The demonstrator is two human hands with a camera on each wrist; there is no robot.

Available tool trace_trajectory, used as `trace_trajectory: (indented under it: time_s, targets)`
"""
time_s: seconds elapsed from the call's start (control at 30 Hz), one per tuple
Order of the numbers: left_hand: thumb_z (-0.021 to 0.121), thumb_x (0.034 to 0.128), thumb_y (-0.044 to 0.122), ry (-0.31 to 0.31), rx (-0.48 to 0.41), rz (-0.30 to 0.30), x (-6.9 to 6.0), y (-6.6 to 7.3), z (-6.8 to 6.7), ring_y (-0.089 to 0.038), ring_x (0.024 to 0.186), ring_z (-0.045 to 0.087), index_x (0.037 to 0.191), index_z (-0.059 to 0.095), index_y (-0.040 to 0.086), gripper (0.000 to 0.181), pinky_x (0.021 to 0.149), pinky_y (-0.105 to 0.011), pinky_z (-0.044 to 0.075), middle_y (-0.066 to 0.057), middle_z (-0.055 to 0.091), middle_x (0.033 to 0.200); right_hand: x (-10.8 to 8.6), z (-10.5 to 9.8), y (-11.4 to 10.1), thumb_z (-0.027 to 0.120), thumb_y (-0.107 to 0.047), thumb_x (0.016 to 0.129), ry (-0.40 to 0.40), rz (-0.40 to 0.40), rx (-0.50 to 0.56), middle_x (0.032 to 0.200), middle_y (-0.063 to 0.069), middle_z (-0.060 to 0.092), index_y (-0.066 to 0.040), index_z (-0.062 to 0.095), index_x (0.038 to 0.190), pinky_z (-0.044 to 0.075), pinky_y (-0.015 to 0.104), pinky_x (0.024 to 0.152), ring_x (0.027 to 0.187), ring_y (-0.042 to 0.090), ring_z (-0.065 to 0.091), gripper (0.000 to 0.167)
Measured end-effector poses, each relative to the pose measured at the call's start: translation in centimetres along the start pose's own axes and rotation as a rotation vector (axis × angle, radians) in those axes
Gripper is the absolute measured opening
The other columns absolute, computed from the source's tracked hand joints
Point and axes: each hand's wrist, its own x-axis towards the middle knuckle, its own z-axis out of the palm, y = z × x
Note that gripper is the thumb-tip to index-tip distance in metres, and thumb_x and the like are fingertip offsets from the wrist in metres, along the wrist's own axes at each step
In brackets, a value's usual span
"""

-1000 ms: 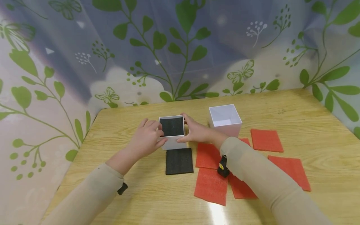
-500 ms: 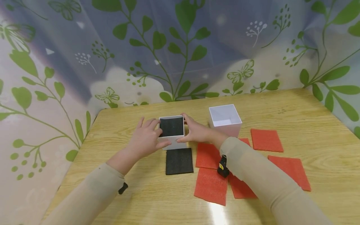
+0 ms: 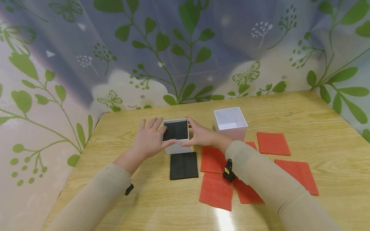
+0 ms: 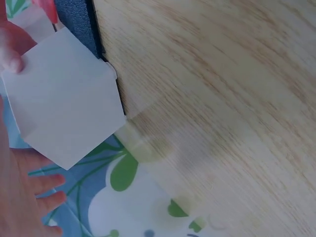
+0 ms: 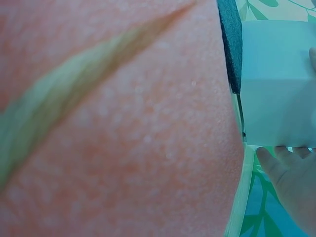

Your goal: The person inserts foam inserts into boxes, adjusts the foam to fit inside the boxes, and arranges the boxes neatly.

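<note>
In the head view, we find the white box [image 3: 178, 147] at the middle of the frame, between the two hands. The right hand [image 3: 203, 133] holds it from the right, with the thumb at the front corner and a finger at the far corner; its grip is as wide as the wall. The left hand [image 3: 148, 138] touches the left and front rim with fingers spread and nearly straight, the thumb along the front edge. We judge that the important relation is this one: the loose black square [image 3: 184, 165] lies just below the box in the frame, about equally near to both thumbs. The box mouth is nearly square, so we see no long axis. The inner black square [image 3: 175, 131] fills this mouth; how deep the stack goes, we cannot tell. Both dark pieces look like dense felt, thick and matte. At right, a second white box [image 3: 232, 133] has smooth thin walls, and several red squares [image 3: 216, 191] of rough felt lie on the grained wooden table [image 3: 138, 199].

In the left wrist view, the white box occupies the left half, with flat, matte faces, and a black slab meets its corner near the top. Separated fingers [image 4: 52, 201] appear at lower left; whose hand this is, we cannot tell.

In the right wrist view, blurred skin covers most of the left. The white box stays at the right edge, a dark felt edge beside it, and fingertips reach its lower side.
</note>
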Motion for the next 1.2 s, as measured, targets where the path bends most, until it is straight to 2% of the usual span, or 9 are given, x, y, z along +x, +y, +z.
trace_trajectory:
  time_s: [0.23,0.5,0.57,0.63,0.77,0.87,0.97,1.2]
  targets:
    - [0.02,0.0824,0.078,-0.046,-0.044,-0.052,0.5,0.2,0.3,-0.032,0.134,0.028,0.136,0.05,0.008,0.093,0.107,-0.058,0.016,-0.015,0.031,0.147,0.1,0.0,0.0,0.076,-0.038,0.076,0.0,-0.003,0.005,0.154,0.011,0.002,-0.015,-0.011,0.149,0.029,0.043,0.105,0.138,0.025,0.02,0.116]
    - [0.02,0.0827,0.077,-0.108,-0.099,-0.083,1.0,0.7,0.0,-0.032,0.136,0.023,0.14,0.044,0.007,0.094,0.107,-0.058,0.014,-0.015,0.025,0.15,0.2,-0.1,0.2,0.076,-0.038,0.076,-0.006,-0.005,0.025,0.154,0.01,0.004,-0.016,-0.01,0.149,0.029,0.043,0.105,0.138,0.023,0.02,0.115]
    - [0.019,0.0826,0.077,-0.111,-0.104,-0.067,1.2,0.9,0.0,-0.031,0.137,0.022,0.141,0.043,0.008,0.093,0.107,-0.057,0.014,-0.014,0.022,0.151,0.2,-0.1,0.2,0.076,-0.037,0.076,-0.006,-0.011,0.033,0.153,0.01,0.006,-0.016,-0.009,0.149,0.029,0.043,0.105,0.137,0.023,0.02,0.115]
    - [0.019,0.0831,0.077,-0.105,-0.116,-0.026,1.3,1.1,0.0,-0.03,0.138,0.021,0.141,0.042,0.009,0.092,0.108,-0.056,0.015,-0.013,0.021,0.152,0.3,-0.1,0.3,0.077,-0.036,0.076,-0.004,-0.033,0.046,0.151,0.01,0.013,-0.016,-0.005,0.149,0.03,0.043,0.105,0.136,0.023,0.022,0.111]
    - [0.028,0.0875,0.07,-0.063,-0.137,0.103,1.4,2.0,0.0,-0.027,0.135,0.027,0.14,0.043,0.007,0.083,0.109,-0.051,0.018,-0.013,0.031,0.148,0.4,0.0,0.3,0.078,-0.031,0.076,0.005,-0.072,0.046,0.147,0.01,0.019,-0.015,0.002,0.148,0.03,0.041,0.105,0.135,0.023,0.025,0.106]
    - [0.034,0.0893,0.066,-0.042,-0.158,0.167,1.5,2.6,0.2,-0.024,0.134,0.032,0.14,0.043,0.006,0.08,0.108,-0.049,0.023,-0.012,0.038,0.144,0.4,0.1,0.4,0.077,-0.029,0.077,0.008,-0.072,0.014,0.151,0.012,0.014,-0.012,-0.001,0.148,0.028,0.041,0.106,0.136,0.025,0.023,0.108]
    - [0.031,0.0885,0.068,-0.056,-0.162,0.187,1.6,2.8,0.5,-0.022,0.135,0.03,0.143,0.038,0.006,0.083,0.107,-0.048,0.026,-0.011,0.036,0.146,0.4,0.0,0.4,0.077,-0.029,0.078,0.004,-0.058,-0.005,0.152,0.013,0.01,-0.011,-0.004,0.148,0.026,0.042,0.108,0.137,0.025,0.021,0.109]
    - [0.032,0.0877,0.07,-0.1,-0.162,0.179,2.0,2.9,0.6,-0.022,0.137,0.025,0.145,0.032,0.007,0.085,0.108,-0.047,0.025,-0.01,0.029,0.15,0.3,-0.1,0.4,0.078,-0.03,0.077,0.01,-0.064,-0.011,0.151,0.014,0.012,-0.01,-0.004,0.148,0.024,0.042,0.108,0.136,0.025,0.022,0.11]
